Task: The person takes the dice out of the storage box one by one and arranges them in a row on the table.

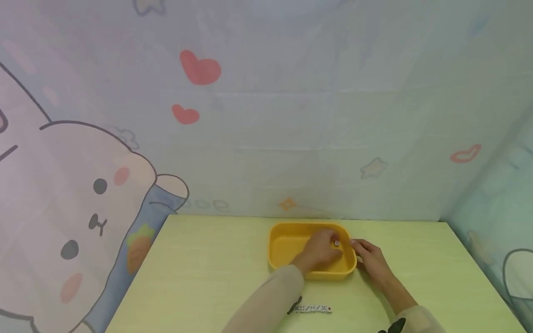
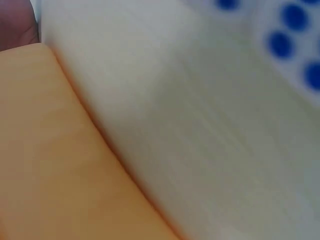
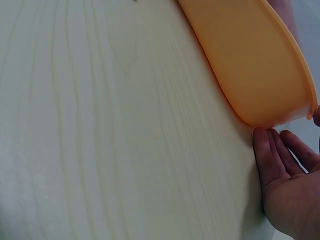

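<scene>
My left hand [image 1: 319, 249] reaches down into a yellow plastic box [image 1: 287, 224]. A small white die [image 1: 337, 243] shows between its spread thumb and fingers. In the right wrist view, my right hand [image 3: 290, 185] is at the end of the box [image 3: 250, 60], its fairly straight fingertips against the lower outer wall and its thumb near the rim. In the head view this right hand [image 1: 374, 263] is outside the box's right end. Nearer to me, several white dice [image 1: 312, 309] stand in a row on the table; the left sleeve [image 1: 270, 296] passes beside them.
The pale yellow-green wooden-look table [image 1: 200, 268] bears the box near its back edge. Behind it hangs a cloth [image 1: 291, 115] printed with hearts, stars and a cartoon animal. Blurred blue-dotted dice [image 2: 295, 30] appear close up in the left wrist view.
</scene>
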`<state>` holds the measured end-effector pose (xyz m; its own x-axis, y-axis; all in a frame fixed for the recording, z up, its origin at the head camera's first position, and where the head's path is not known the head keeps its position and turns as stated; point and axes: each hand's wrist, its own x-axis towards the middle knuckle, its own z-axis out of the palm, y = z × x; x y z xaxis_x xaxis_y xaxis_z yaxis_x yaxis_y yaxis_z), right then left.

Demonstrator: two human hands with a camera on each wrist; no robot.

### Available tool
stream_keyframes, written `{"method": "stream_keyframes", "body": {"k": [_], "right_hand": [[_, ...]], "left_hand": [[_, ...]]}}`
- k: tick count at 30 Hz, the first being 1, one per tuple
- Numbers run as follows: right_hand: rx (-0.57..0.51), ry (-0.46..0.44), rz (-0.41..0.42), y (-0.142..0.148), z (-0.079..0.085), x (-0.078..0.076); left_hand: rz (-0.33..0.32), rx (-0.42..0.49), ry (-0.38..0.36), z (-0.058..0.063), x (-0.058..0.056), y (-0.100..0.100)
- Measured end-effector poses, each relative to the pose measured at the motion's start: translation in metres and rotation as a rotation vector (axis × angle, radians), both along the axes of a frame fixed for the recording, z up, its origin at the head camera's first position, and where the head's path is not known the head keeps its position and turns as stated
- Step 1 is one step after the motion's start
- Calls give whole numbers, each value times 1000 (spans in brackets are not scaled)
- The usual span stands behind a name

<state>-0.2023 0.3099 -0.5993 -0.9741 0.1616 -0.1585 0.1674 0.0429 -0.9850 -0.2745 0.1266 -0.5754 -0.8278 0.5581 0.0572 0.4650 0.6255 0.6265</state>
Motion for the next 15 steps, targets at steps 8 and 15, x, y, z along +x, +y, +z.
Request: {"method": "stream_keyframes", "body": {"k": [8, 15], "right_hand": [[9, -2, 8, -2, -4, 2], [6, 8, -9, -1, -3, 1]], "left_hand": [[-42, -130, 126, 2, 5, 6], [-151, -94, 185, 16, 10, -4]]}}
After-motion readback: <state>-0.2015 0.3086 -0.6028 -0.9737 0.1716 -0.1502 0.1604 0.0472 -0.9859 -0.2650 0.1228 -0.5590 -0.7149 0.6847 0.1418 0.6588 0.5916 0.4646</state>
